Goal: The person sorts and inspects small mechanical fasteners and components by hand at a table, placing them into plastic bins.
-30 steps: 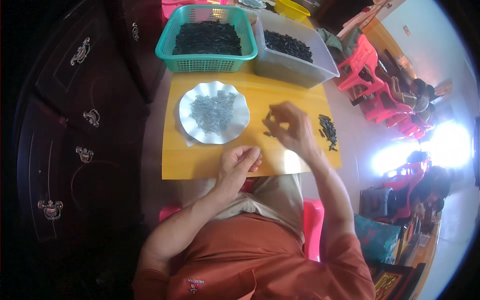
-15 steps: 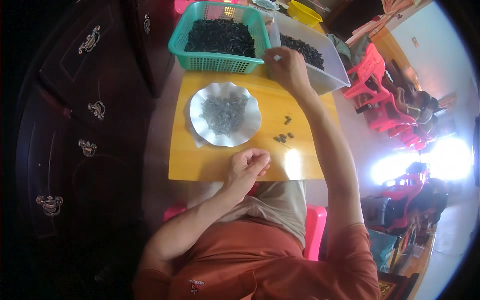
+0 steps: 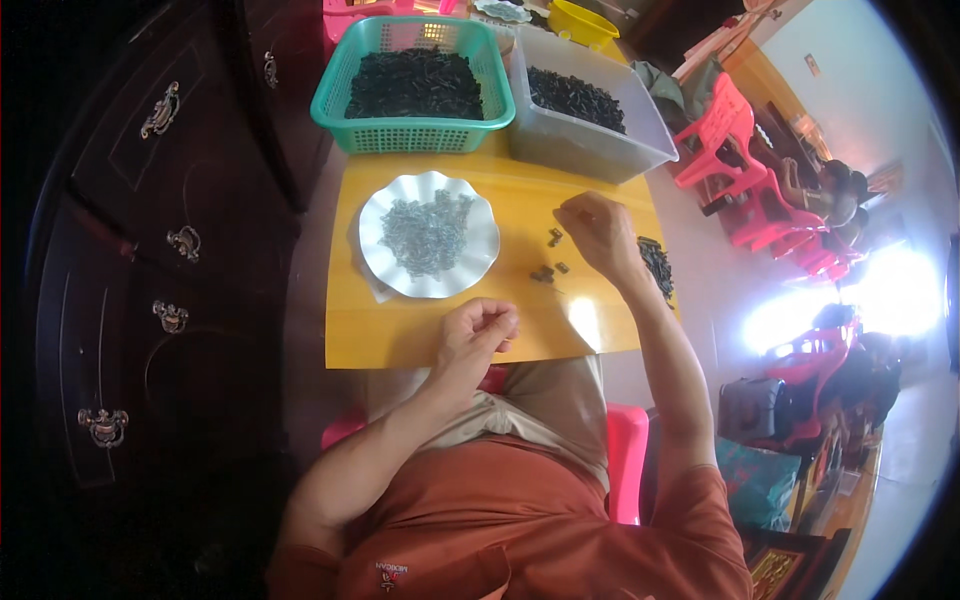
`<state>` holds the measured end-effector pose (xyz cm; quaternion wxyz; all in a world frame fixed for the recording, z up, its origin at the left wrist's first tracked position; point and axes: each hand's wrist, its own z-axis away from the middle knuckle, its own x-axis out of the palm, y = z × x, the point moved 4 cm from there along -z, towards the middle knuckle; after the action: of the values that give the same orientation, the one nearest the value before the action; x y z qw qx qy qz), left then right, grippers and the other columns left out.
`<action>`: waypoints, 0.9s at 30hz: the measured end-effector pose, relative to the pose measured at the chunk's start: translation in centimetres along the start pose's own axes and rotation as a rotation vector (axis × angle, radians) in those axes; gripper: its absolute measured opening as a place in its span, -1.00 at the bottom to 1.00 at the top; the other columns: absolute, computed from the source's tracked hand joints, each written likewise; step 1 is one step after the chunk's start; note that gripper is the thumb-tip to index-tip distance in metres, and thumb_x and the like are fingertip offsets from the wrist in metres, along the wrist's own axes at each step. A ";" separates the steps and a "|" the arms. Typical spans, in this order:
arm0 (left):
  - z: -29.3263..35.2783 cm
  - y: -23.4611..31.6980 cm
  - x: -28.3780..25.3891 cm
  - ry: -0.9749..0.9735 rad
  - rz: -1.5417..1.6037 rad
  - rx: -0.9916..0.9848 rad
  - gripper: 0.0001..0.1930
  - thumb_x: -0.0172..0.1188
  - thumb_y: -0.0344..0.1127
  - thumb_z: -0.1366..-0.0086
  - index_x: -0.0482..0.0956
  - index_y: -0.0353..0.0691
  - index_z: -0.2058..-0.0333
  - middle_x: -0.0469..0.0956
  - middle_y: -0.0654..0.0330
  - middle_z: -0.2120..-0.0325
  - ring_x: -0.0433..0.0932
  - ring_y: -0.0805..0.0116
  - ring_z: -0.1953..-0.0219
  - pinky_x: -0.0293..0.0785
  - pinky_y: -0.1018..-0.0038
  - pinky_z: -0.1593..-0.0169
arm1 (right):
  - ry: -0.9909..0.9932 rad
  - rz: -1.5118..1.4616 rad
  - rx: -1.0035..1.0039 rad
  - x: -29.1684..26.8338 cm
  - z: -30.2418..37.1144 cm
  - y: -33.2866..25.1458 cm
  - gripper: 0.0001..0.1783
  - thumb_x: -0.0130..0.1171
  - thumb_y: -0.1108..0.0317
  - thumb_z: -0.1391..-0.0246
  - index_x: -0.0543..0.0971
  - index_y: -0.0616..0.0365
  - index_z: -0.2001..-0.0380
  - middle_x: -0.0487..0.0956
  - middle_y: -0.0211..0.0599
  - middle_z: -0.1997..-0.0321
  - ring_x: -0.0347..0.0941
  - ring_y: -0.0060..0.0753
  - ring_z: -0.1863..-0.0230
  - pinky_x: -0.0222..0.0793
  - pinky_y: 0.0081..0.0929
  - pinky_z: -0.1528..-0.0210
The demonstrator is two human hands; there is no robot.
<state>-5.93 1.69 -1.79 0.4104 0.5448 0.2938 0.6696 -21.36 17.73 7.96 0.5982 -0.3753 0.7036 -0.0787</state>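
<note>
My left hand (image 3: 478,330) hovers at the near edge of the yellow table, thumb pressed on curled fingers; whatever it pinches is too small to see. My right hand (image 3: 600,232) is over the table's right side with bent, closed fingers, and its fingertips hide anything in them. Just left of it lie several small dark pieces (image 3: 543,274). A white scalloped plate (image 3: 484,250) left of the middle bears a heap of small clear pieces (image 3: 425,235). Behind my right wrist is a pile of dark pieces (image 3: 655,266).
At the table's far side stand a green basket (image 3: 412,138) and a translucent bin (image 3: 590,160), both holding many small black parts. A yellow bowl (image 3: 583,25) sits beyond. Dark drawers (image 3: 130,250) line the left; pink chairs (image 3: 722,140) and a person stand to the right.
My right hand has come back from the translucent bin toward me, over the table beside the loose dark pieces. The left hand keeps its pinch in nearly the same place. The view has shifted slightly.
</note>
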 end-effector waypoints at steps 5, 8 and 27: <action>-0.1 0.5 -0.3 0.022 -0.023 0.012 -0.80 0.23 -0.32 -0.31 0.56 -0.32 0.18 0.59 0.21 0.35 0.56 0.51 0.31 0.52 0.56 0.24 | -0.055 0.150 -0.018 -0.4 1.4 2.9 -0.79 0.26 0.32 -0.04 0.64 0.26 0.35 0.62 -0.09 0.35 0.59 -0.13 0.36 0.47 -0.29 0.27; -0.1 0.4 -0.3 0.028 -0.015 -0.009 -0.80 0.23 -0.33 -0.31 0.56 -0.33 0.18 0.59 0.20 0.35 0.56 0.50 0.31 0.52 0.56 0.24 | -0.127 0.108 0.032 0.1 2.6 3.9 -0.79 0.24 0.32 -0.04 0.65 0.26 0.32 0.62 -0.09 0.25 0.59 -0.09 0.29 0.47 -0.27 0.22; -0.2 0.2 0.0 0.013 -0.008 -0.036 -0.80 0.25 -0.33 -0.30 0.56 -0.32 0.19 0.58 0.23 0.36 0.56 0.50 0.31 0.53 0.56 0.24 | -0.173 0.196 -0.028 1.4 3.1 4.7 -0.77 0.22 0.37 0.02 0.66 0.19 0.26 0.60 -0.15 0.29 0.57 -0.13 0.33 0.46 -0.31 0.24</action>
<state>-6.15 1.58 -1.72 0.4211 0.5317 0.2866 0.6766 -20.61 21.23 3.39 0.6563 -0.3187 0.6835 0.0226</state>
